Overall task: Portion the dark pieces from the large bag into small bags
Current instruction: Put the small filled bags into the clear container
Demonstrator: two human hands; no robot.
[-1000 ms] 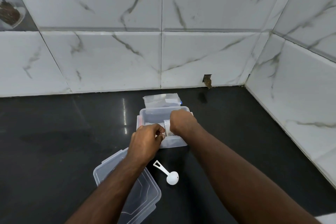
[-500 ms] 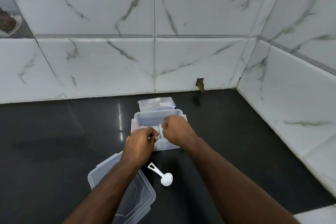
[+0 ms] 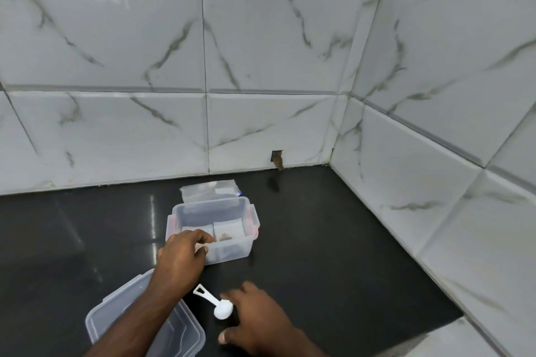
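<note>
A clear plastic container [image 3: 246,213] stands open on the black counter. Two small clear bags stand inside it. The right small bag [image 3: 227,230] shows dark pieces at its bottom. My left hand [image 3: 181,259] reaches over the container's near-left corner, its curled fingers and thumb pinching the left small bag [image 3: 198,228]. My right hand [image 3: 255,320] is low over the counter with relaxed, spread fingers. It holds nothing, and its fingertips are beside the bowl of a white scoop [image 3: 222,309]. No large bag of dark pieces is in view.
A flat stack of empty clear bags [image 3: 208,190] lies behind the container, near the tiled wall. The container's clear lid [image 3: 121,319] lies at the near left under my left forearm. Tiled walls meet in a corner at the right.
My right hand has left the container and dropped back to the counter beside the scoop. My left hand stays at the container's near-left corner. The camera has tilted upward.
</note>
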